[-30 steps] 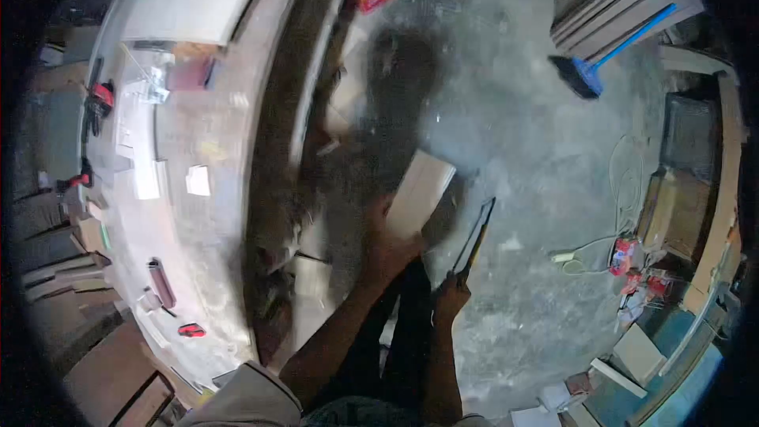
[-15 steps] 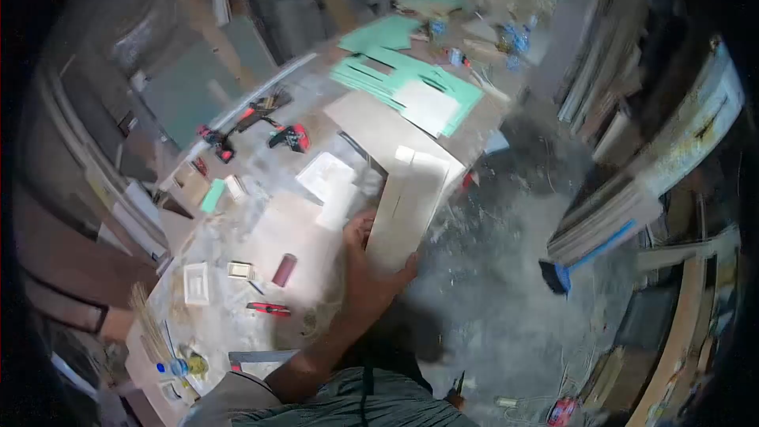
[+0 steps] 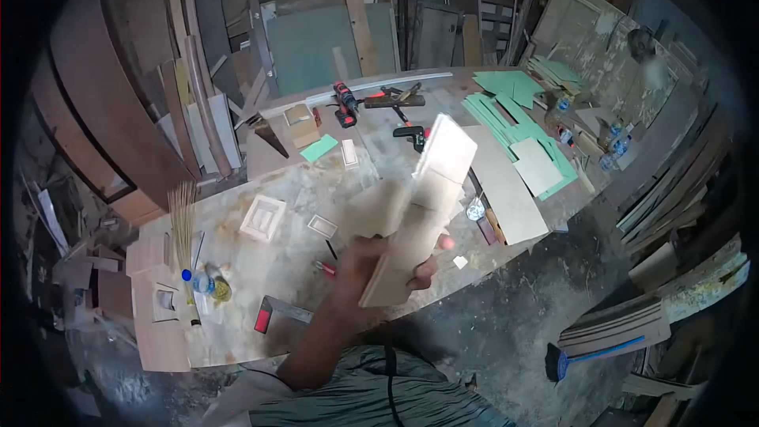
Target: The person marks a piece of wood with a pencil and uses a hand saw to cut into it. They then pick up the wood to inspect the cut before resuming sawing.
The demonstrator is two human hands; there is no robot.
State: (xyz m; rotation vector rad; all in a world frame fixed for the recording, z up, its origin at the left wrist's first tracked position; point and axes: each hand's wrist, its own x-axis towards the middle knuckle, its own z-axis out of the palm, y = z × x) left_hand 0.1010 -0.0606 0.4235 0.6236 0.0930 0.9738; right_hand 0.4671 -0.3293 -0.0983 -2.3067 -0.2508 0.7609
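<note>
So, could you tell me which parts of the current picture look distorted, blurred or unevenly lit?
Head view: wide-angle bending, with black corners; the left hand looks slightly smeared; the held board is brightest at its upper end, dimmer lower down; a soft shadow falls on the table beside it; the floor is darker than the tabletop.

Single head-worn view, looking forward and steeply down, close above workbench (image 3: 304, 209)

Below the bare left hand (image 3: 357, 278), the forearm comes out of a loose, pale sleeve (image 3: 247, 402) with a thin dark line near its edge. Nearer the body than the hand, grey-green cloth (image 3: 352, 391) shows dark creases and a narrow black strip (image 3: 392, 387).
</note>
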